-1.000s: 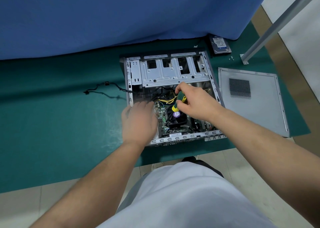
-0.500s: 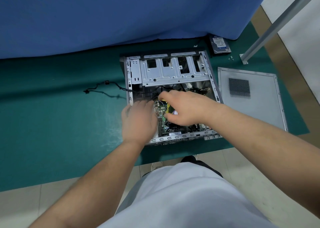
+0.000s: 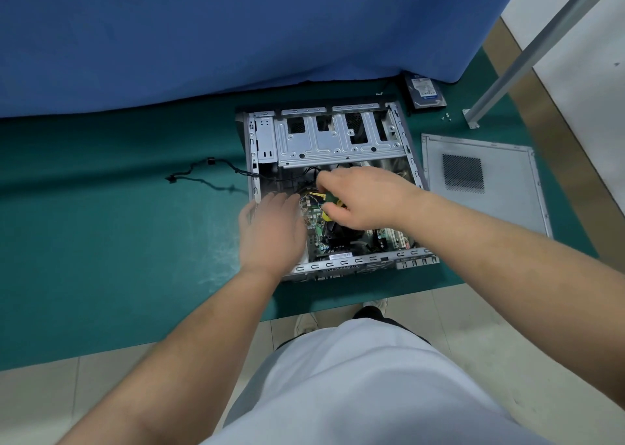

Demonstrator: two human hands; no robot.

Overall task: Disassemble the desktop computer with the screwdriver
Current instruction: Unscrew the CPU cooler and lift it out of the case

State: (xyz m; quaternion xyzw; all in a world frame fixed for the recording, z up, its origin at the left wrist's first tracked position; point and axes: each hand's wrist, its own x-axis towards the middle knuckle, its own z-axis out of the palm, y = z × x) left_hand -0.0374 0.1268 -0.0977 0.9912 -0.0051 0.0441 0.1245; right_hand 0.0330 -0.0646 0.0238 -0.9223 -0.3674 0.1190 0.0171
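Green mat (image 3: pixel 118 241), screwdriver (image 3: pixel 329 204) under right hand (image 3: pixel 365 197).

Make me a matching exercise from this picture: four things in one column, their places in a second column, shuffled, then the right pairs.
Things
1. screwdriver
2. side panel
3. hard drive
4. loose cable

Places
A. on the mat left of the case
B. in the right hand, over the motherboard
C. flat on the mat right of the case
D. by the blue curtain, beyond the case's far right corner

Pairs: 1-B, 2-C, 3-D, 4-A
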